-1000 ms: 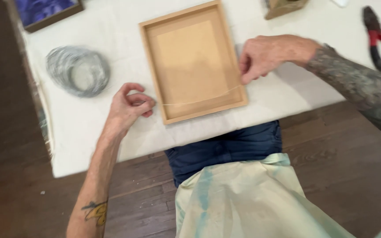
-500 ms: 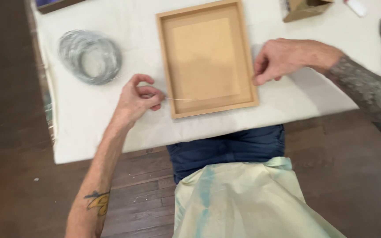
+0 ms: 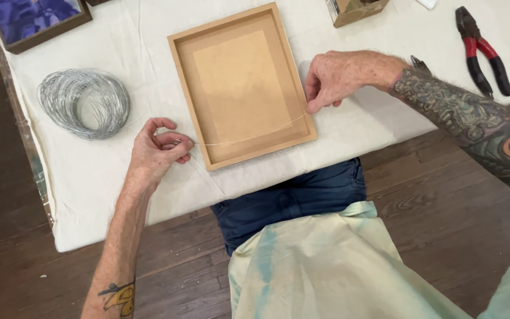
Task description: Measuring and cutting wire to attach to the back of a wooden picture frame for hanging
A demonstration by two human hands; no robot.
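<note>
A wooden picture frame (image 3: 181,71) lies back side up on the white cloth. A thin wire (image 3: 249,137) is stretched across its lower part. My left hand (image 3: 157,150) pinches one end of the wire just left of the frame. At the frame's right edge my right hand (image 3: 340,77) pinches the other end. A coil of silver wire (image 3: 84,103) lies to the left of my left hand.
Red-handled pliers (image 3: 482,50) lie at the far right of the table (image 3: 90,195). A small wooden box (image 3: 355,9) stands at the back. A framed blue picture (image 3: 33,18) sits at the back left. The table's front edge runs close to my lap.
The view has shifted a little between frames. Both hands keep hold of the wire across the frame, in nearly the same places.
</note>
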